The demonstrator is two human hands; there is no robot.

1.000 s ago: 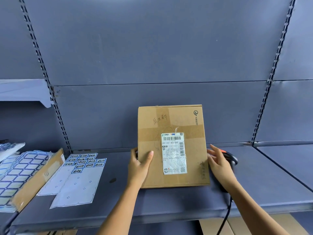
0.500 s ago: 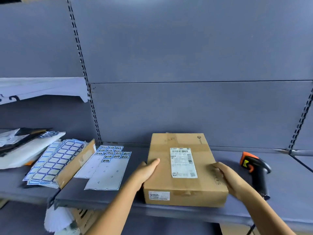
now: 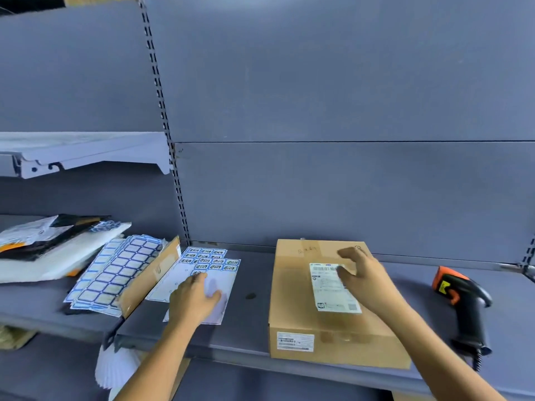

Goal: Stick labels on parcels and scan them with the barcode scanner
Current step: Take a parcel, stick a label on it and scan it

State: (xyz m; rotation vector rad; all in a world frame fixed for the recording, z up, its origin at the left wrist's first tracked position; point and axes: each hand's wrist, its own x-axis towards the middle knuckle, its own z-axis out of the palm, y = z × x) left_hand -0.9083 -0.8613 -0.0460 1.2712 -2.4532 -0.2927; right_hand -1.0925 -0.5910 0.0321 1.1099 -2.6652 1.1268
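A brown cardboard parcel (image 3: pixel 301 308) lies flat on the grey shelf (image 3: pixel 252 322), with a white shipping label (image 3: pixel 333 290) on its top face. My right hand (image 3: pixel 362 276) hovers over the parcel's far half, fingers loosely spread, partly covering the label. My left hand (image 3: pixel 194 299) rests flat on a white sticker sheet (image 3: pixel 214 270) that carries several blue-bordered labels at its far end. An orange-and-black barcode scanner (image 3: pixel 463 302) lies on the shelf to the right of the parcel, apart from both hands.
A second stack of blue-bordered label sheets (image 3: pixel 115 276) lies on a flat piece of cardboard (image 3: pixel 150 279) at the left. Beyond it are white and black mailer bags (image 3: pixel 49 250). A white shelf bracket (image 3: pixel 81 151) juts out above left.
The parcel was tipped from upright to flat on the shelf. My left hand let go of it and moved left onto the sticker sheet. My right hand lifted from the parcel's side to above its top.
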